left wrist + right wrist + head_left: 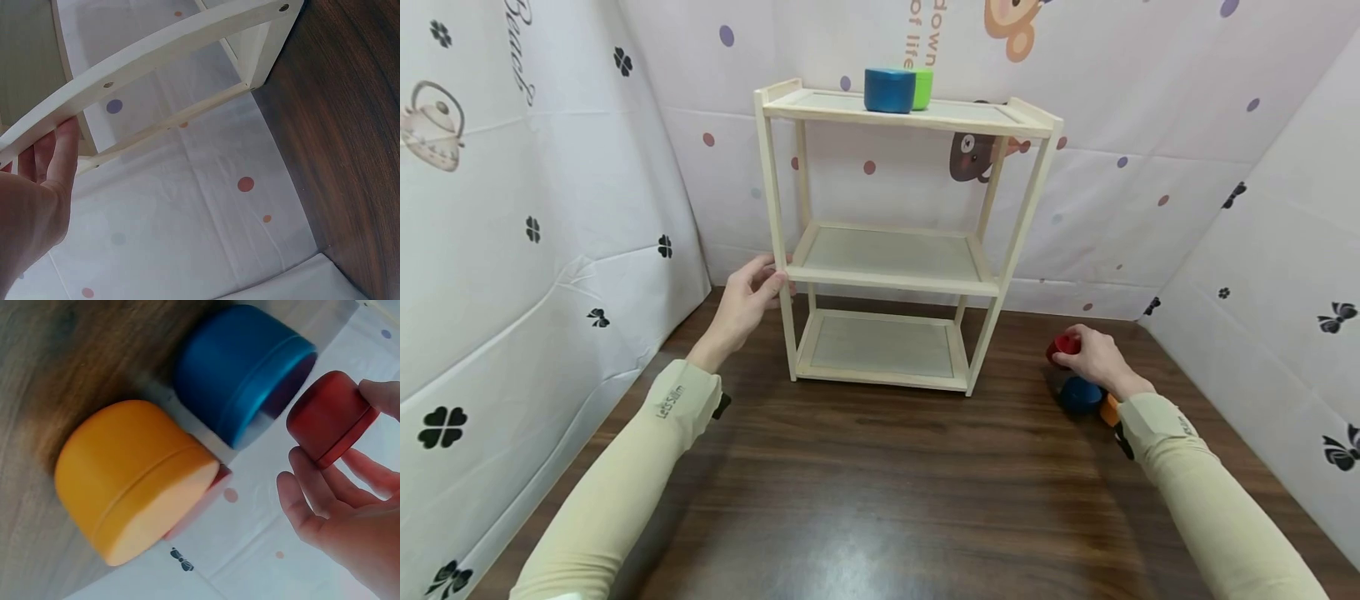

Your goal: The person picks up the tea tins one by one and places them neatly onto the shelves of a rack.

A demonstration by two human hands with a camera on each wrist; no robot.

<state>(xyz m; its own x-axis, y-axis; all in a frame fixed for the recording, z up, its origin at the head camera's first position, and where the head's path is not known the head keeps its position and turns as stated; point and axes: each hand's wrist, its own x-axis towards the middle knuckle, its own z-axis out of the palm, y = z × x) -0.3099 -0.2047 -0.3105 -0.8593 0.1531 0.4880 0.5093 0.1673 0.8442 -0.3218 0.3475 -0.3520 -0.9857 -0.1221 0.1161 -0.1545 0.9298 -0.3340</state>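
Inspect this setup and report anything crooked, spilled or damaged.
No spill or damage stands out, and the shelf stands upright. The one oddity is the lettering on the back sheet: it runs sideways, up and down instead of across.

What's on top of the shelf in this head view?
A blue container stands on the shelf, with a green container partly behind it. The green one's left part, and anything else behind the blue one, is covered.
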